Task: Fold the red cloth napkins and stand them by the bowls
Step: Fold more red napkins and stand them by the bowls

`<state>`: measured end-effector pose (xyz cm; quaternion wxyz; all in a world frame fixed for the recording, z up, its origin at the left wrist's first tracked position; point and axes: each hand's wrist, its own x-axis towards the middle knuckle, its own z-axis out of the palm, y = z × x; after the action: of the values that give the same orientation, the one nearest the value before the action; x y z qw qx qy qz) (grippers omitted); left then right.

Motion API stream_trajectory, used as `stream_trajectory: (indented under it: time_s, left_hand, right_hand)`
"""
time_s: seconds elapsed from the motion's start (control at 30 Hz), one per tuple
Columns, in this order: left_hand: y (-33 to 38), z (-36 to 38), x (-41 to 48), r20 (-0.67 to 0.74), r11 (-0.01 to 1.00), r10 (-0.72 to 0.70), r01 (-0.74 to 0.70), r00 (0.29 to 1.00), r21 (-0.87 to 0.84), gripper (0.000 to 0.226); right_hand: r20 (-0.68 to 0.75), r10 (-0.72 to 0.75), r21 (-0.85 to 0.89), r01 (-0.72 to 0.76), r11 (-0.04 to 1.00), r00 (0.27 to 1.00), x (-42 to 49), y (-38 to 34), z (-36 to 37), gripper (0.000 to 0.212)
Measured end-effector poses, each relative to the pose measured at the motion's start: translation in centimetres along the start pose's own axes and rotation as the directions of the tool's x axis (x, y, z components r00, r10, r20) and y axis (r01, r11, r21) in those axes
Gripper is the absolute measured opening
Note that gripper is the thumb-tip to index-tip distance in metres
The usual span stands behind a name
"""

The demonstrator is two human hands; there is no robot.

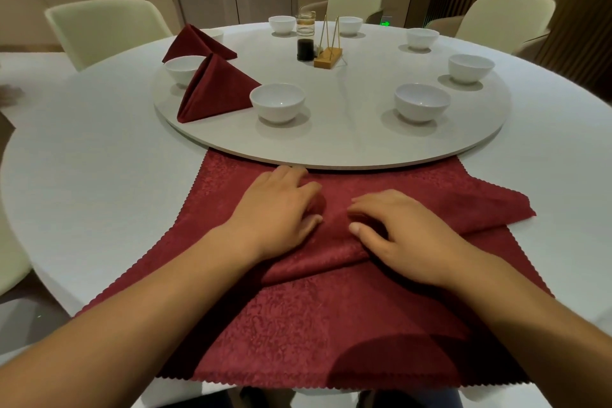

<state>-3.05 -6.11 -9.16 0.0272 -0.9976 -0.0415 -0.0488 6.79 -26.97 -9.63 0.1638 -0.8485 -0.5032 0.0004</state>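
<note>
The spread napkin (pixel 331 325) lies nearest, at 6 o'clock on the white surface (pixel 99 175). Its far edge meets the turntable (pixel 347 146) rim, and a flap is folded over toward 3 o'clock. The left hand (pixel 278 209) and right hand (pixel 407 235) sit on its middle, each grip narrow, curled fingers and thumb pinching a raised fold. At 10 o'clock on the turntable, a folded napkin (pixel 215 89) stands between the front bowl (pixel 277 102) and rear bowl (pixel 183 69). A second folded napkin (pixel 195 43) stands beyond.
</note>
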Motion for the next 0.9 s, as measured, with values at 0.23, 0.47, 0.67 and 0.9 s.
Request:
stream_trajectory:
  time_s: [0.23, 0.47, 0.67, 0.9]
  left_hand:
    - [4.5, -0.2, -3.0, 0.292, 0.993, 0.003, 0.032, 0.956, -0.115, 0.08]
    - [1.7, 1.0, -1.0, 0.323, 0.991, -0.015, 0.057, 0.946, -0.121, 0.088]
    - [2.3, 1.5, -2.1, -0.024, 0.966, 0.133, -0.135, 0.991, -0.22, 0.065]
    - [3.7, 2.1, -3.4, -0.204, 0.947, 0.224, -0.262, 0.953, -0.184, 0.038]
  right_hand:
    - [0.193, 0.098, -0.12, -0.076, 0.99, 0.976, -4.2, 1.3, 0.5, 0.075]
    - [0.11, 0.099, -0.051, -0.093, 0.994, 0.989, -2.9, 2.8, 1.3, 0.081]
    - [-0.047, 0.027, 0.053, -0.025, 0.998, 0.999, -3.3, 4.6, 1.4, 0.053]
    - [-0.138, -0.077, -0.023, 0.075, 0.997, 0.987, -3.1, 4.4, 0.7, 0.027]
